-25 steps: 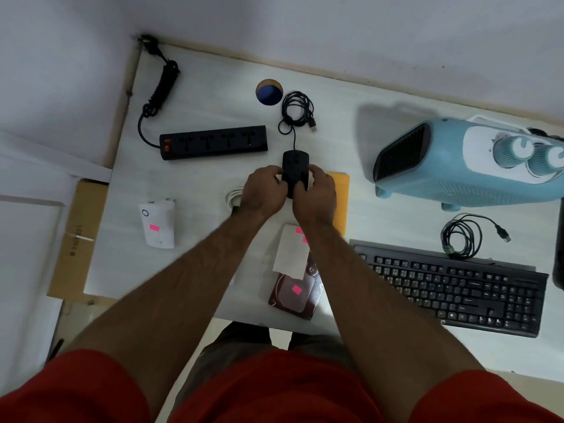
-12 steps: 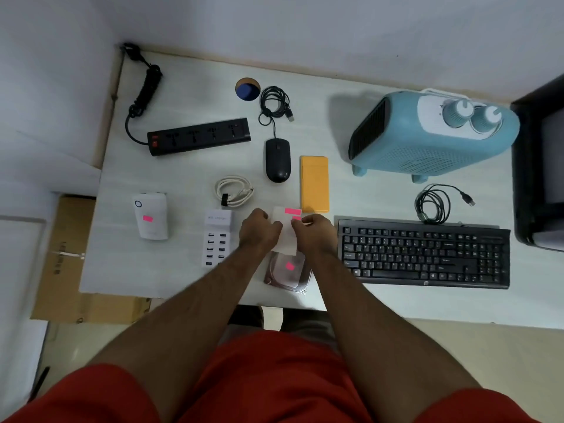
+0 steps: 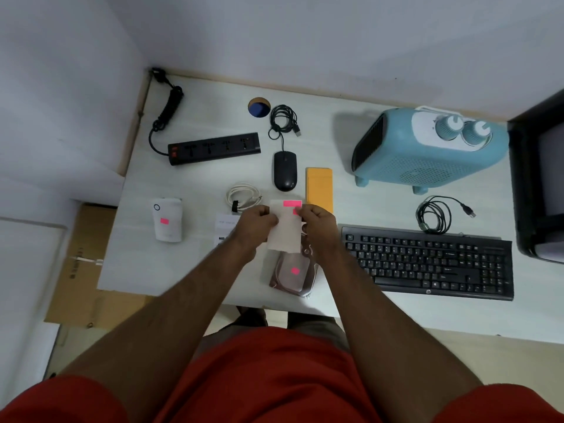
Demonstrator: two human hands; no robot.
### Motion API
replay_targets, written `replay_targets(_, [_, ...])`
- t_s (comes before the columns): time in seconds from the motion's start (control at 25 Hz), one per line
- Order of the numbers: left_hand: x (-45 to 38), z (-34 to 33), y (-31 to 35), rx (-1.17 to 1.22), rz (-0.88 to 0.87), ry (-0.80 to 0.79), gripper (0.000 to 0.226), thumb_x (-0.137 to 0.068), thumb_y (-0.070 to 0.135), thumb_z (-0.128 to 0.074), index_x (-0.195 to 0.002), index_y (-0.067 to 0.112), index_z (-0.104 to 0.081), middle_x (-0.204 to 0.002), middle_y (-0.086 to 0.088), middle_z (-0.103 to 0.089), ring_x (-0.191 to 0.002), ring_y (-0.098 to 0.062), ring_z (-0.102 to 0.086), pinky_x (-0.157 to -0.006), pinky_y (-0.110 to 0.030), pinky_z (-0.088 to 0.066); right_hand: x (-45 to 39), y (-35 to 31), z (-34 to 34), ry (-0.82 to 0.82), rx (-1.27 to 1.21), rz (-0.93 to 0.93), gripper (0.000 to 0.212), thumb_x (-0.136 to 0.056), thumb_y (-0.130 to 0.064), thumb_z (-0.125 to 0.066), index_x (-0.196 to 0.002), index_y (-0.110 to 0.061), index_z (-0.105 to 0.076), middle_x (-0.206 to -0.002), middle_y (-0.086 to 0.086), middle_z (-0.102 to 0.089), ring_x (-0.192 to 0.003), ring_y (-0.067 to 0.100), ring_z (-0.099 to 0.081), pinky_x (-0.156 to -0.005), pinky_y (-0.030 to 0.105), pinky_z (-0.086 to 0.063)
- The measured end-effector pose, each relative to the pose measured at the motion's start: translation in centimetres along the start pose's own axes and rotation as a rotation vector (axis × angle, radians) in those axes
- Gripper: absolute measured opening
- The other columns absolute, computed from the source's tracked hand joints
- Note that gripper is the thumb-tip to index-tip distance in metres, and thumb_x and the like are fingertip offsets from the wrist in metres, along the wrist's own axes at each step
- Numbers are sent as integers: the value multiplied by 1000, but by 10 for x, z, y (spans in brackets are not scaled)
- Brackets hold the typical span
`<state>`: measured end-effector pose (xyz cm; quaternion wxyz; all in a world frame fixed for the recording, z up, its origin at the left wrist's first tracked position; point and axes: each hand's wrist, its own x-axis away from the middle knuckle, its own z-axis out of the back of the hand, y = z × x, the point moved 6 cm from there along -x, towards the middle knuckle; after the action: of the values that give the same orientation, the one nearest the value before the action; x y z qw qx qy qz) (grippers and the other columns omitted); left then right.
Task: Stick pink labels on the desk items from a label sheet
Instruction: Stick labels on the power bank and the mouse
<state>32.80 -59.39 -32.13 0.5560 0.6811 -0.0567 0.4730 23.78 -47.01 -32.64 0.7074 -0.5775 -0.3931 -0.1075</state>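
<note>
I hold the white label sheet (image 3: pixel 285 230) above the desk's near middle. My left hand (image 3: pixel 256 222) grips its left edge. My right hand (image 3: pixel 316 224) pinches a pink label (image 3: pixel 295 211) at the sheet's right edge. A strip of pink labels (image 3: pixel 292 204) shows along the sheet's top. Below the sheet lies a hard drive (image 3: pixel 293 274) with a pink label on it. The white device (image 3: pixel 168 219) at the left also carries a pink label. The black mouse (image 3: pixel 285 170) lies beyond the sheet, with no label visible on it.
On the white desk (image 3: pixel 351 203) are a black power strip (image 3: pixel 213 148), a white cable coil (image 3: pixel 242 196), an orange box (image 3: pixel 319 193), a blue fan heater (image 3: pixel 427 148), a black keyboard (image 3: pixel 427 261) and a black cable (image 3: pixel 436 213). A cardboard box (image 3: pixel 82 264) sits left of the desk.
My hands left the mouse and came back toward me, and they picked up the label sheet. My right hand now pinches a label at its right edge. The view pulled back.
</note>
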Motion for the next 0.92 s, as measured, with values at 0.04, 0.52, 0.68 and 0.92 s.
replay_targets(0.04, [4,3,7,-24,-27,-20,17,-90,-2,-49,-87,8,-63,-86,-8,-65,-80,-23,-62,-68,-34,-53,7,-9,-1,-30,-16,17,13,-91,-12,-66,-78,-11,-68,-74,5,-58,-52,10,-52,-43,19,-42])
replay_targets(0.52, [74,28,84,-653,-826,262,23,-84,13,-69,-106,17,-68,-97,0,-60,-91,-20,-59,-78,-36,-54,56,-46,-29,-122,-87,165,11,-90,-10,-69,-79,-8,-71,-70,4,-62,-55,13,-48,-49,24,-38])
replay_targets(0.68, [82,35,83,-666,-873,261,22,-86,15,-67,-107,14,-72,-99,-4,-67,-92,-21,-63,-82,-39,-54,67,-47,-35,-145,-79,197,16,-94,-10,-62,-80,-10,-71,-78,11,-58,-58,14,-50,-52,25,-38])
replay_targets(0.92, [98,46,84,-673,-925,260,18,-86,19,-68,-101,13,-75,-93,-4,-72,-87,-20,-66,-79,-38,-55,81,-46,-41,-160,-15,255,16,-92,-10,-63,-80,-12,-73,-82,9,-63,-61,14,-51,-53,25,-39])
